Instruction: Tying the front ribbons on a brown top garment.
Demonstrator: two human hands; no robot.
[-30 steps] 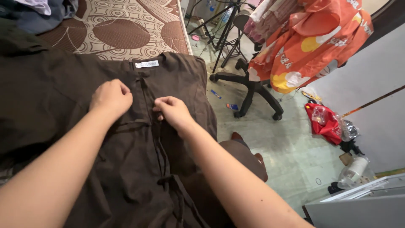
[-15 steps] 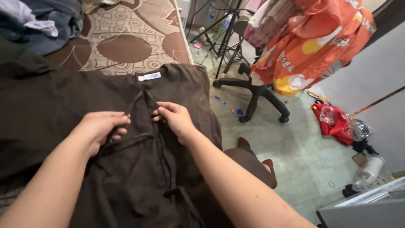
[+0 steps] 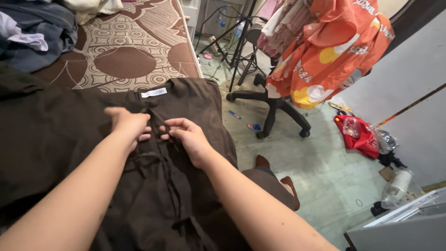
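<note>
A dark brown garment [image 3: 55, 148] lies spread on a bed, its white neck label [image 3: 154, 92] at the far edge. Thin brown ties run down its front opening. My left hand [image 3: 127, 123] pinches a tie just below the neckline. My right hand [image 3: 186, 137] sits close beside it, fingertips pinching the other tie at the same spot. A tied bow [image 3: 186, 223] shows lower on the front.
A brown patterned bedcover [image 3: 125, 51] lies beyond the garment, with piled clothes [image 3: 32, 32] at the top left. To the right are an office chair [image 3: 274, 100] draped with orange cloth [image 3: 334, 46], a tripod [image 3: 241, 37], a red bag [image 3: 357, 135] and floor clutter.
My left hand moved up and right from the lower fabric to meet my right hand at the neckline ties. The view shifted slightly.
</note>
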